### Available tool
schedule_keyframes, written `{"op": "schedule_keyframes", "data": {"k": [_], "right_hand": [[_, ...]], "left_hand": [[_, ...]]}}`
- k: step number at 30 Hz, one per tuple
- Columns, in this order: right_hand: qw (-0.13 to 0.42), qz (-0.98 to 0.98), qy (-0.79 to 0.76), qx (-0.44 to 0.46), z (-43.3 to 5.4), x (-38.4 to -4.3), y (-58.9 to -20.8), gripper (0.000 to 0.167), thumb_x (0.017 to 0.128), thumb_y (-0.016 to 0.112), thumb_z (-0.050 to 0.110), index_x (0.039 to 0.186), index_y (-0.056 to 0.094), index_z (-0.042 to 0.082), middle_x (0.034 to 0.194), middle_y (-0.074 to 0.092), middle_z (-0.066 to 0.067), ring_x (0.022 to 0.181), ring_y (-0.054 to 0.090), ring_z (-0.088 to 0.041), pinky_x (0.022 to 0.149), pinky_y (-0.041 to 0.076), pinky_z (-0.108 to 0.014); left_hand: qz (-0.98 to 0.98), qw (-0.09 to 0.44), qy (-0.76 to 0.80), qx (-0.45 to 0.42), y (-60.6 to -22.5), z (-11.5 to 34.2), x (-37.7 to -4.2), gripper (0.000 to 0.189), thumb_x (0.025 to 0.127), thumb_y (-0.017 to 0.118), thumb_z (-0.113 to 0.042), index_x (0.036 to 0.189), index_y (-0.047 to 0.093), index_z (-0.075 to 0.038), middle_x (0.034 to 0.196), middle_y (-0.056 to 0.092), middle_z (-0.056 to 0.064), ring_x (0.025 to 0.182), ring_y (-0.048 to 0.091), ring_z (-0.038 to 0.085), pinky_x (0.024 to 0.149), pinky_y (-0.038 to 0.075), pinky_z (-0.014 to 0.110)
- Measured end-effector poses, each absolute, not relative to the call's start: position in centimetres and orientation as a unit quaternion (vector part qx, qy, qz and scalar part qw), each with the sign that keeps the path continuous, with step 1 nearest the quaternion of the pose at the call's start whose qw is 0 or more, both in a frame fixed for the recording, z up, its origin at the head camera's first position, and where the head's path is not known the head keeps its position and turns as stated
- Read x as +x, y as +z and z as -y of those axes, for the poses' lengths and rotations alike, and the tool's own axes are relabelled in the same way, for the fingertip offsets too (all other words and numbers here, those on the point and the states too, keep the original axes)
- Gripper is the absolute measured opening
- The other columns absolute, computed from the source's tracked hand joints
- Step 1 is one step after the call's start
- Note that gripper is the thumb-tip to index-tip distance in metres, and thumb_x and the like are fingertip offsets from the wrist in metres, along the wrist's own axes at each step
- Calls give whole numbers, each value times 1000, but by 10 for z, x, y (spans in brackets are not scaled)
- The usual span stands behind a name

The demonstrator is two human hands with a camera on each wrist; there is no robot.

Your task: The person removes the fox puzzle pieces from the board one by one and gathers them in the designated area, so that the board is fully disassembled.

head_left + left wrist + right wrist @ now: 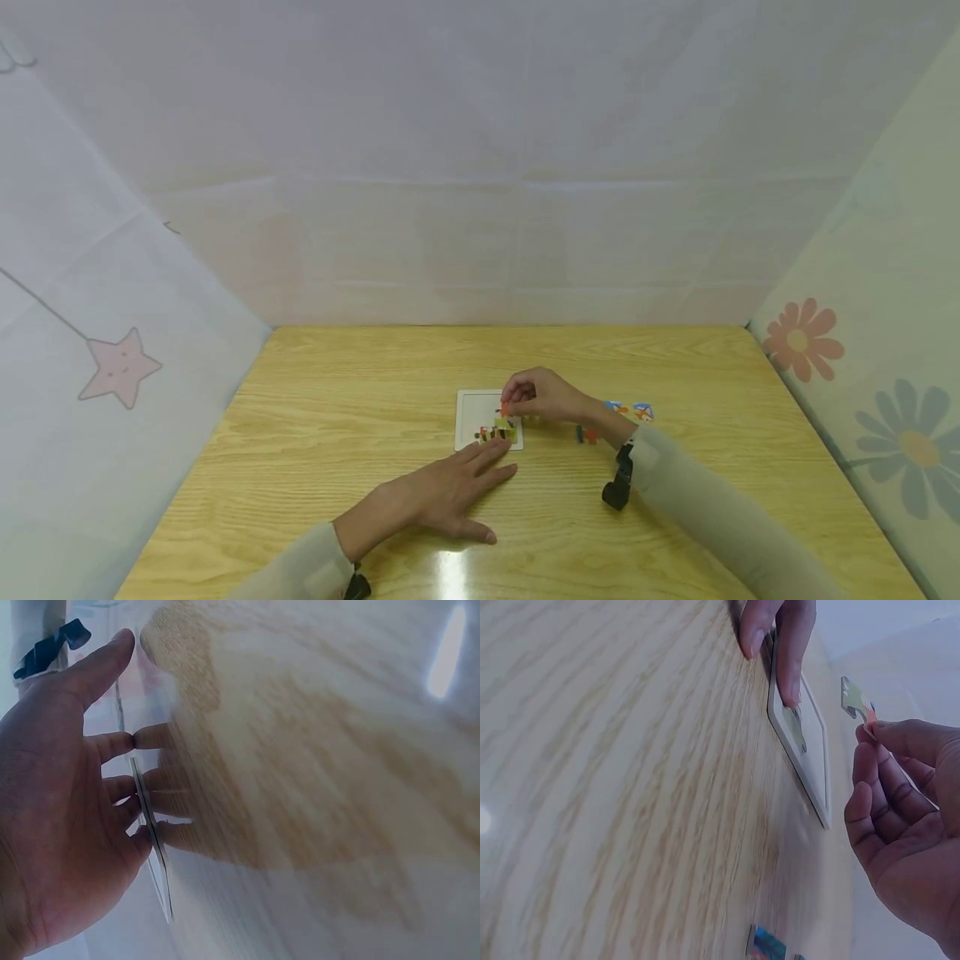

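Note:
My right hand (549,397) pinches a jigsaw puzzle piece (852,698) between thumb and fingertips, above the right side of a white puzzle tray (459,421). The piece is green and orange, and the right wrist view shows it held clear of the tray. Fitted pieces (491,433) with a colourful picture lie along the tray's near side. My left hand (450,490) is spread out, palm down, with its fingertips resting on the tray's near edge; part of the edge is hidden beneath them. In the left wrist view its fingers (112,744) reach the tray's thin edge.
Several loose puzzle pieces (643,412) lie on the wooden table (337,375) to the right of the tray, some partly behind my right wrist. Printed cloth walls (480,250) stand along the table's back and sides.

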State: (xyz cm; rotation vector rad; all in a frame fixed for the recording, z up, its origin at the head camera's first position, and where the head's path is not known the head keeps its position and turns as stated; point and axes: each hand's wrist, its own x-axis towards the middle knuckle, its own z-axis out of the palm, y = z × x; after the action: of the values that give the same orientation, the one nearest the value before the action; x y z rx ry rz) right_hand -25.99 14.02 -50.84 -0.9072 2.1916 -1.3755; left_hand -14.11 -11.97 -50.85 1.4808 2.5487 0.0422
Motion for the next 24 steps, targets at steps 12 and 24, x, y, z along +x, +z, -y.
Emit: {"op": "schedule_keyframes", "data": {"k": [12, 24], "right_hand": [[205, -786, -490, -316, -169, -246, -504, 11, 102, 71, 8, 112, 74, 4, 101, 74, -5, 94, 71, -26, 82, 62, -39], [195, -794, -483, -314, -199, -231, -503, 13, 102, 72, 10, 112, 73, 3, 101, 75, -8, 90, 72, -24, 80, 60, -29]], "left_hand": [[-860, 92, 19, 501, -512, 121, -140, 93, 100, 53, -73, 168, 30, -14, 177, 13, 17, 161, 22, 34, 127, 33, 47], [-863, 88, 15, 498, -513, 120, -140, 94, 100, 53, -73, 169, 29, -14, 177, 14, 18, 161, 23, 33, 127, 32, 47]]}}
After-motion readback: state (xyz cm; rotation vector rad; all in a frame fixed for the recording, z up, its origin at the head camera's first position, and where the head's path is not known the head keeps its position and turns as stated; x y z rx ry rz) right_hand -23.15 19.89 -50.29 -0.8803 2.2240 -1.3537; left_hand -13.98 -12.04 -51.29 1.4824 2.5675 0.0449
